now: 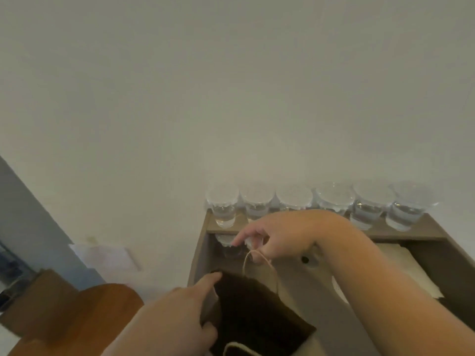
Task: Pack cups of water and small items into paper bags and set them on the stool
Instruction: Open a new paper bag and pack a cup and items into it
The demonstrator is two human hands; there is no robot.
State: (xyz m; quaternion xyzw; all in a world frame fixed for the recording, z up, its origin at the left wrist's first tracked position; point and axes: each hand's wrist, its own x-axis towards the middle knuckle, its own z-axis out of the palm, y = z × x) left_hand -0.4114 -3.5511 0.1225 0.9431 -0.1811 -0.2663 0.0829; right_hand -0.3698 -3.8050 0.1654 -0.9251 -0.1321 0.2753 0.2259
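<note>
Plain white wall takes up most of the view, with a brown desk shoved against it; a row of clear cups of water lines the raised ledge at 12 to 2 o'clock. One more cup sits lower down, under the ledge, about 11 o'clock from the paper bag, which stands open on the desk at 6 o'clock.

Left hand pinches the bag's 9 o'clock wall, index finger laid along the rim; right hand has its lower fingers curled through the twine handle and its index finger stretched onto the low cup's top. It's too blurry to tell if it actually has hold of that cup.

So I reckon this is the load-a-cup step, and my two cents: let go of the handle first, since one hand doing two jobs is asking for a spill; grab the cup round its body, not the rim; keep it dead upright; let the left hand hold the mouth wide; lower it straight to the bottom rather than dropping it. Stool waits at 8 o'clock; carry the bag there by both handles, I'd say.
</note>
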